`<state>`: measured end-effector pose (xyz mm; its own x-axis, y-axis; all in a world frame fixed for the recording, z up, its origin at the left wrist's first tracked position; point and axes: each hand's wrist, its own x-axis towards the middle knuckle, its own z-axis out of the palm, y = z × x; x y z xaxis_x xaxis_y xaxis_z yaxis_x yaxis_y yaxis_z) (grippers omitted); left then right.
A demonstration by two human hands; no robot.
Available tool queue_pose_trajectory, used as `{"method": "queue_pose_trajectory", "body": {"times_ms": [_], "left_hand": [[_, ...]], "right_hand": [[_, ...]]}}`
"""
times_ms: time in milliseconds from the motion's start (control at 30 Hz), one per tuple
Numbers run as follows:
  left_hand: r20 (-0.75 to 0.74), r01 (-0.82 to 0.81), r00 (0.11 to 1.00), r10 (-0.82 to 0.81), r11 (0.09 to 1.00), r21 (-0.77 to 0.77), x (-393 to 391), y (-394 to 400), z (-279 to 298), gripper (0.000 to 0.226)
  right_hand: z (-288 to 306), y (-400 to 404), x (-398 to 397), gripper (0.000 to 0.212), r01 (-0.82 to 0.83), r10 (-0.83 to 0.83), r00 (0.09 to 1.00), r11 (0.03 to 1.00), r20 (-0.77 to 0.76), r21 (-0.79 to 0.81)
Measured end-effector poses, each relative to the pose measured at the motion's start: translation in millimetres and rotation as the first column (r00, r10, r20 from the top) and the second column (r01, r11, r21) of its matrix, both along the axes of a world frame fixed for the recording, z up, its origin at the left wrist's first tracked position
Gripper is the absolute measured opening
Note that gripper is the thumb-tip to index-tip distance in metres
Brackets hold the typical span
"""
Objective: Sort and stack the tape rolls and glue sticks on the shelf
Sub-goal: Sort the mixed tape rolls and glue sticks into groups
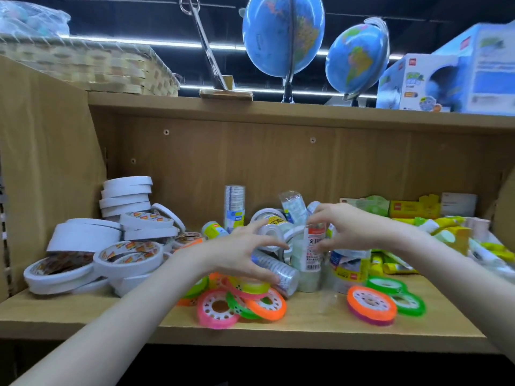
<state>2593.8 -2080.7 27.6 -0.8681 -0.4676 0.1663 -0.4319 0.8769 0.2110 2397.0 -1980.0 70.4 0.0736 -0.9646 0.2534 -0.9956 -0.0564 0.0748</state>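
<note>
Both hands are in the clear tape pile mid-shelf (83,307). The left hand (239,254) is curled around a wrapped sleeve of clear tape rolls (278,270) lying on its side. The right hand (348,227) pinches an upright sleeve (313,246) just beside it. White tape rolls (92,246) sit left of the hands, neon rolls (245,302) in front, glue sticks (395,263) off right.

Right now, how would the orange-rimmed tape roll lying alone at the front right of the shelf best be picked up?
Probably from above, pinching across the outer rim: the orange-rimmed roll lies nearly flat on the shelf board, its front edge faces open board, and a green roll crowds its right side.
</note>
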Motion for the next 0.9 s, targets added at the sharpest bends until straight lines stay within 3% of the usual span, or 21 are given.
{"method": "queue_pose_trajectory", "body": {"times_ms": [167, 333, 467, 600, 733, 833, 900], "left_hand": [[0.037, -0.082, 0.996, 0.081, 0.996, 0.033, -17.0, 10.4, 0.0, 0.046], [-0.019, -0.073, 0.997, 0.072, 0.995, -0.072, -18.1, 27.2, -8.7, 0.052], [0.078, -0.075, 0.992, 0.100, 0.959, -0.274, -20.0, 40.0, -31.5, 0.061], [0.066, -0.073, 0.993, 0.103, 0.931, -0.358, -9.5, 36.2, -37.3, 0.051], [0.052, -0.014, 0.998, 0.037, 0.924, -0.383, 11.3, 24.1, -37.9, 0.057], [-0.005, 0.009, 1.000, -0.011, 0.942, -0.334, 21.3, 19.6, -37.2, 0.059], [-0.048, 0.018, 0.998, -0.036, 0.947, -0.319, 25.6, 18.5, -38.4, 0.057]], "right_hand": [[-4.4, 8.3, -15.1, 0.021, -0.034, 0.036, 0.996, 0.999, 0.075, -0.037], [1.7, 7.4, -19.3, 0.020, 0.021, -0.024, 0.996, 0.999, -0.089, -0.032], [6.2, 8.5, -16.2, 0.020, 0.056, -0.057, 0.974, 0.998, -0.221, -0.008], [5.7, 9.0, -8.5, 0.020, 0.106, -0.104, 0.921, 0.994, -0.375, -0.015], [5.7, 15.8, -3.9, 0.033, 0.141, -0.154, 0.919, 0.988, -0.363, -0.061], [-7.0, 28.0, 5.9, 0.036, 0.006, -0.077, 0.940, 0.978, -0.332, -0.210], [-32.8, 33.4, 17.5, 0.029, -0.206, 0.141, 0.967, 0.922, -0.211, -0.328]]}}
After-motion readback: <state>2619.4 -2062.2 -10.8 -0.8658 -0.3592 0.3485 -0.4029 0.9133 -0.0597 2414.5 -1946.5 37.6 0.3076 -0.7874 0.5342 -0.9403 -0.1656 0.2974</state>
